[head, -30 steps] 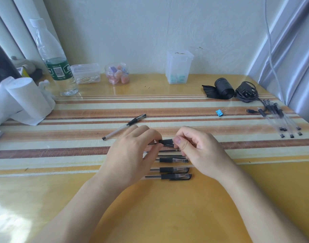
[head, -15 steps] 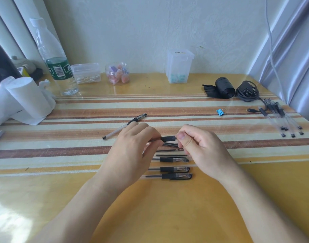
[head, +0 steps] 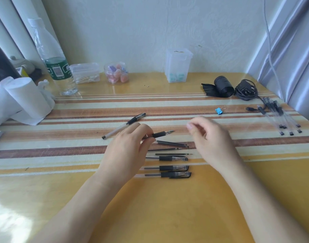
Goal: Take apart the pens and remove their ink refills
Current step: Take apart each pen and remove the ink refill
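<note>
My left hand (head: 127, 149) grips a pen (head: 160, 134) by its barrel, just above the striped mat. The pen's black grip and bare metal tip point right. My right hand (head: 209, 141) hovers to the right of the tip, apart from the pen; it is blurred with curled fingers, and anything in it is hidden. Several thin black refills (head: 173, 144) lie under the hands. Three capped pens (head: 167, 167) lie in a row nearer me. Another pen (head: 122, 127) lies slanted at the left. Several emptied clear barrels (head: 280, 116) lie at the far right.
A water bottle (head: 53, 58) and white paper rolls (head: 27, 100) stand at the left. Small clear containers (head: 178, 65) line the back wall. A black roll (head: 223, 86), a coiled cable (head: 245, 89) and a blue binder clip (head: 219, 111) lie at the back right.
My right hand has let go of the pen's front end and moved off to the right. The pen's tip now shows bare. My left hand still holds the barrel.
</note>
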